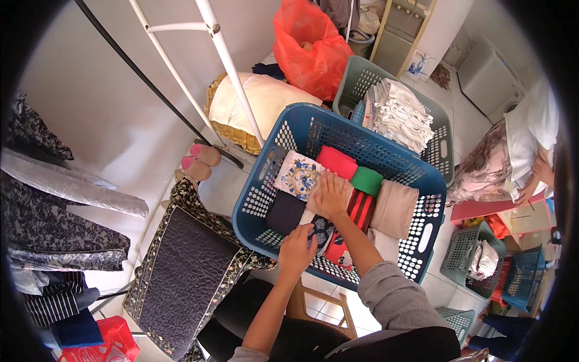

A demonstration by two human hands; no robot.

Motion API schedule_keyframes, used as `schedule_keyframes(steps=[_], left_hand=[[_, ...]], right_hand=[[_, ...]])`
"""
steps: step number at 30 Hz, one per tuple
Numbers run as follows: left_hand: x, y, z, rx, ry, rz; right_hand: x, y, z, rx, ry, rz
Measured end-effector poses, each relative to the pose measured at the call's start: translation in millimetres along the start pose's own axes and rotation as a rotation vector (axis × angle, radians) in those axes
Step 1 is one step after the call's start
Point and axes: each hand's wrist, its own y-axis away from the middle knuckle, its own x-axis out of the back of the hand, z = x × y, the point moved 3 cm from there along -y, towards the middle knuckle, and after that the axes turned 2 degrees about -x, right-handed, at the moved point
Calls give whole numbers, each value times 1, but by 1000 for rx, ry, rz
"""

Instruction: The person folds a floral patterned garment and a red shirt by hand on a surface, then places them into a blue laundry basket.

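A blue plastic laundry basket (362,145) with perforated walls stands before me, holding several folded garments. My right hand (331,197) lies flat on a beige folded cloth (315,202) in the middle. Over the near-left side, my left hand (295,249) rests on or just above a dark patterned folded cloth (322,228); contact is hard to tell. Around them lie a white cloth with blue flowers (299,174), a pink-red cloth (336,162), a green one (366,181), a black one (285,212), a red-and-black striped one (360,210) and a larger beige one (394,208).
Behind stands a grey-green basket (353,86) with stacked white cloths (400,115), beside a red plastic bag (307,50). A quilted black cloth (185,258) lies at left, near slippers (199,163) and a white metal rack (233,68). Another person (506,154) stands at right near more baskets (475,258).
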Motion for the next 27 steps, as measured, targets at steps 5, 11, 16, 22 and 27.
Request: schedule_keyframes(steps=[5, 11, 16, 22, 27], left_hand=[[-1, 0, -1, -12, -4, -3], [2, 3, -4, -33, 16, 86], [4, 5, 2, -51, 147, 107], [43, 13, -7, 102, 647, 291], [125, 112, -29, 142, 447, 407]], right_hand=[[17, 3, 4, 36, -71, -20], [35, 62, -20, 266, -86, -2], [34, 52, -18, 183, -111, -87], [83, 47, -54, 169, -400, -117], [165, 92, -145, 472, -909, -101]])
